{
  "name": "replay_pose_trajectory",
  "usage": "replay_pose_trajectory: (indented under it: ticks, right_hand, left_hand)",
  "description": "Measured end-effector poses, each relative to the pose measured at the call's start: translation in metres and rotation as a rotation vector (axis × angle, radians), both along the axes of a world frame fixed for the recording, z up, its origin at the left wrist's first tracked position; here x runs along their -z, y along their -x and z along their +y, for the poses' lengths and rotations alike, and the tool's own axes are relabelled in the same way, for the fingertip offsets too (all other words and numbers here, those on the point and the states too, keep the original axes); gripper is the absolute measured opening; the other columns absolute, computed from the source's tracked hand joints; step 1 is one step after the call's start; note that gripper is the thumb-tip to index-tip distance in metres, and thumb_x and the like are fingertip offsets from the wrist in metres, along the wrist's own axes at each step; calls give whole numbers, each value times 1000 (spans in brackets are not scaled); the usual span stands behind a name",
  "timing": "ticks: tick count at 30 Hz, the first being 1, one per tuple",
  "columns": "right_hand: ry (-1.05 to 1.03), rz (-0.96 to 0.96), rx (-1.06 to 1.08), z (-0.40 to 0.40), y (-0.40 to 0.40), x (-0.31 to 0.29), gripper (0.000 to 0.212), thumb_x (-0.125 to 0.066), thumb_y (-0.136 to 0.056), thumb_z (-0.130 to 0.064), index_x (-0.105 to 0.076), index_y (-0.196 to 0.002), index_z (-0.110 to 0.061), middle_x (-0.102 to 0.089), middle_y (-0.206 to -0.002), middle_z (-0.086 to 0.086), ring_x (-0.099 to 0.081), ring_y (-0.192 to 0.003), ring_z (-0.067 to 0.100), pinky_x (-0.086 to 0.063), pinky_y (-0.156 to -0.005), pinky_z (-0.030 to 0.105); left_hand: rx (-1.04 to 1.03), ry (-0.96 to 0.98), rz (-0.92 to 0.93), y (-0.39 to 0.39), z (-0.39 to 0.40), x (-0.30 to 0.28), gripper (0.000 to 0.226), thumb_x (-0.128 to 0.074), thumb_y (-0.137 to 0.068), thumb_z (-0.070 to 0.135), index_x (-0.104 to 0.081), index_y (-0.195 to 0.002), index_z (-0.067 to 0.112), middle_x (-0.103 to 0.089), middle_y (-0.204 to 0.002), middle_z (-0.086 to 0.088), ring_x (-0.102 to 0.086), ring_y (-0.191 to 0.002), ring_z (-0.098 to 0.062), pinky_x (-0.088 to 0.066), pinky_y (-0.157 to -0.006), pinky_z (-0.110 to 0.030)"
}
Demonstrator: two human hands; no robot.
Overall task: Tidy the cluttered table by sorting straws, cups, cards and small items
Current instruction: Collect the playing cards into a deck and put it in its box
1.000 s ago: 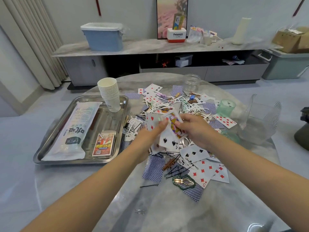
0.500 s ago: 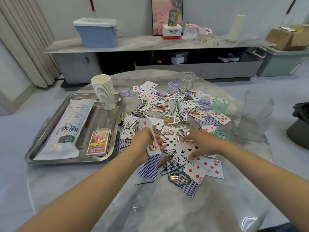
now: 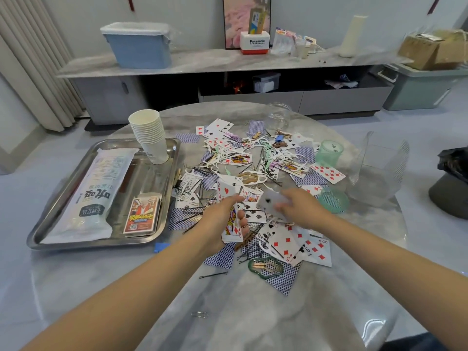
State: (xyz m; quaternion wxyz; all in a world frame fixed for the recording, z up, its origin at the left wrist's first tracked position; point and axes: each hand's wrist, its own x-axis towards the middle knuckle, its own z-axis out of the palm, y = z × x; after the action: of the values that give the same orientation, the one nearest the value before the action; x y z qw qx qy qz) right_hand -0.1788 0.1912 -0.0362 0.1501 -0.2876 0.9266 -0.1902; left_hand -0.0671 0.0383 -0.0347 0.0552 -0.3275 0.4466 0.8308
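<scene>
Left hand (image 3: 222, 219) grips thin glossy card stack (image 3: 231, 228); right hand (image 3: 301, 209) pinches one blurred card (image 3: 272, 200).

Grey walls (image 3: 316, 11) — long low sideboard (image 3: 228, 64)

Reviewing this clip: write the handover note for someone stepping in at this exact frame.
Left hand grips a small stack of cards.
Right hand pinches one blurred card just above the pile.
Done: cup stack, straw pack and card box sit in the tray.
Left: many loose cards, hairpins and floss picks scattered on the table; green cup, its lid and clear jar not yet sorted.
</scene>
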Motion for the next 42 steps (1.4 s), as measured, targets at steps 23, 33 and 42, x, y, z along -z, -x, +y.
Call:
replay_pose_trajectory:
  ticks: [23, 33, 42]
  right_hand:
    - [-474, 355, -420, 58, -29, 9, 70, -66, -69, -64, -51, -130, -33, -37, -135, -4, -29, -122, 18, -23, -96, 31]
    - [-403, 161, -209, 36, -37, 18, 96, -73, -58, -69, -42, -129, -13, -42, -129, 7, -35, -119, 23, -30, -100, 32]
    - [-265, -38, -62, 18, -43, 17, 93, -83, -59, -49, -39, -132, -10, -39, -130, 9, -38, -122, 25, -40, -98, 35]
  left_hand:
    - [30, 74, -9, -6, 27, 8, 26, -31, -96, 4, -54, -108, 6, -57, -82, -17, -61, -69, -27, -57, -68, -43]
    - [61, 86, -27, -5, 29, 10, 27, -31, -95, 3, -54, -109, 5, -60, -87, -19, -63, -72, -28, -59, -62, -39]
    - [45, 70, -36, -5, 26, 10, 32, -30, -94, 2, -51, -118, 3, -60, -88, -19, -63, -71, -28, -58, -67, -40]
